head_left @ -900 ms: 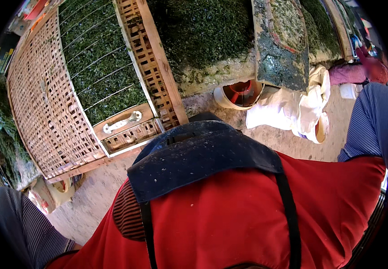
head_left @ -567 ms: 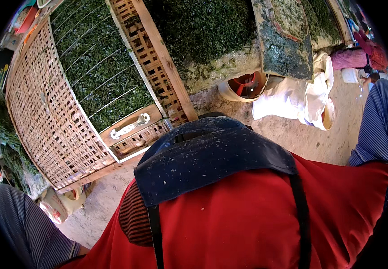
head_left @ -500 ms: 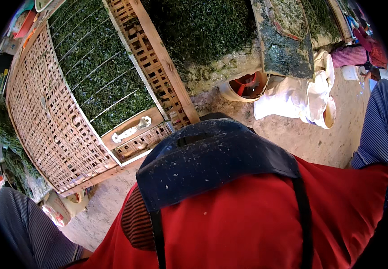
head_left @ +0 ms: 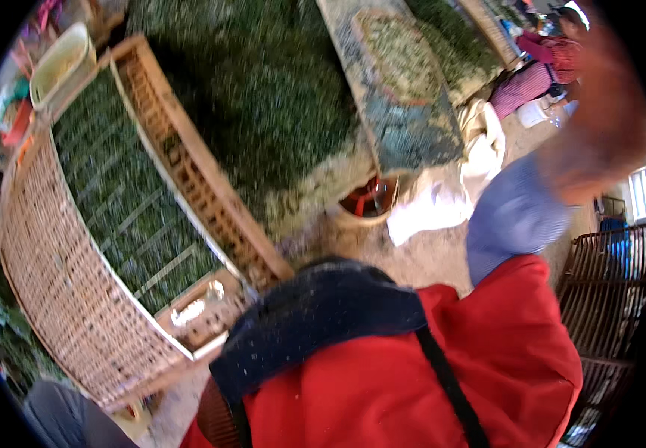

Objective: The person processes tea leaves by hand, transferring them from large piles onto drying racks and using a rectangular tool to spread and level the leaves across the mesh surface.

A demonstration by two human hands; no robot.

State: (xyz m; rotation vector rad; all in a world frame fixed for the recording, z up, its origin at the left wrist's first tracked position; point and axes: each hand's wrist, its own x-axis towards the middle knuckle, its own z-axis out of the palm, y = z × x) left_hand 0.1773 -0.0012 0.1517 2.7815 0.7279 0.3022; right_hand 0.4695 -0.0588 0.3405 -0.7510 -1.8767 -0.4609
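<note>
Though much of it is blurred, the woven frame is your biggest thing, with chopped greens lying inside it. Right of the frame spreads the dark green heap, and farther right lies the grey board. Your right forearm is raised, well right of the frame; its right hand is too blurred to tell whether the fingers grip anything. Your left hand is out of view, its fingers unknown. Probably best keep that arm clear of the board and unhurried. Smallest, the white handle sits at the frame's near end.
</note>
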